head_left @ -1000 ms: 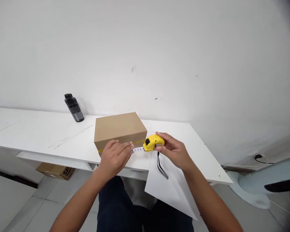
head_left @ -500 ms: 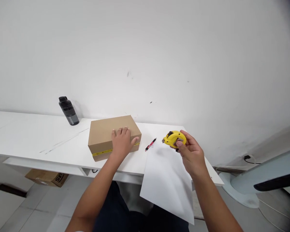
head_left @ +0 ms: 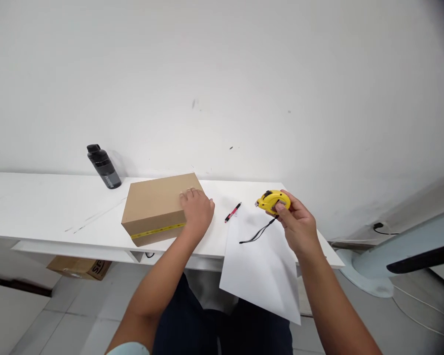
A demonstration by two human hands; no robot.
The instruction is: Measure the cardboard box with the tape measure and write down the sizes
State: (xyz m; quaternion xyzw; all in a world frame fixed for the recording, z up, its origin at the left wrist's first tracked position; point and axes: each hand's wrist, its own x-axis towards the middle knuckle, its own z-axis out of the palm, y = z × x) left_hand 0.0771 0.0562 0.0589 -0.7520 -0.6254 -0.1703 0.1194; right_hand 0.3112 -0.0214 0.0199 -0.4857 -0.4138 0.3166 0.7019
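Note:
A brown cardboard box (head_left: 153,204) with a yellow stripe along its front lies on the white table (head_left: 52,207). My left hand (head_left: 197,211) rests on the box's right end, fingers curled over its top edge. Off to the right, my right hand (head_left: 296,224) holds a yellow tape measure (head_left: 274,201) above the table, its black wrist strap (head_left: 258,234) trailing on a white sheet of paper (head_left: 261,266). A red and black pen (head_left: 232,212) lies between the box and the paper.
A black bottle (head_left: 103,166) stands at the back left by the white wall. The paper overhangs the table's front edge. A cardboard box (head_left: 79,266) sits on the floor under the table. A pale fan base (head_left: 370,276) and a cable lie at the right.
The tape has gone back into its case and my right hand has lifted the tape measure away to the right. My left hand moved onto the box, which has turned and shifted left.

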